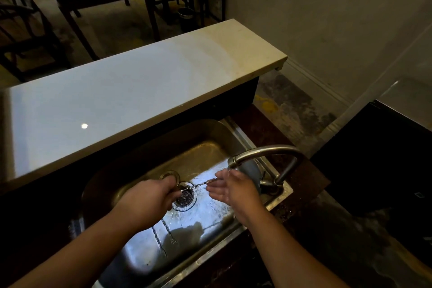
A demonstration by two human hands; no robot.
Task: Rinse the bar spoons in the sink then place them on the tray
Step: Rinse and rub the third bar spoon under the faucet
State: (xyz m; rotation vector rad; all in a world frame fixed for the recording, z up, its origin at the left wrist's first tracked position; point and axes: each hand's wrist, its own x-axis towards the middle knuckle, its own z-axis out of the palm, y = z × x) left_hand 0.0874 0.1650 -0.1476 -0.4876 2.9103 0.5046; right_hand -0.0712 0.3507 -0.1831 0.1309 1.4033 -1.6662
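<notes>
Left grip is closed on one end of the thin twisted-stem metal bar spoon, lower centre of frame, over the steel sink. Right hand is open, fingertips at the stem beneath the curved faucet. Advisable: rub along the stem under the flow. No tray visible.

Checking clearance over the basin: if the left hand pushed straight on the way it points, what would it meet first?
Probably the open right hand, along the thin twisted metal bar spoon that the left hand grips; depth is uncertain.
</notes>
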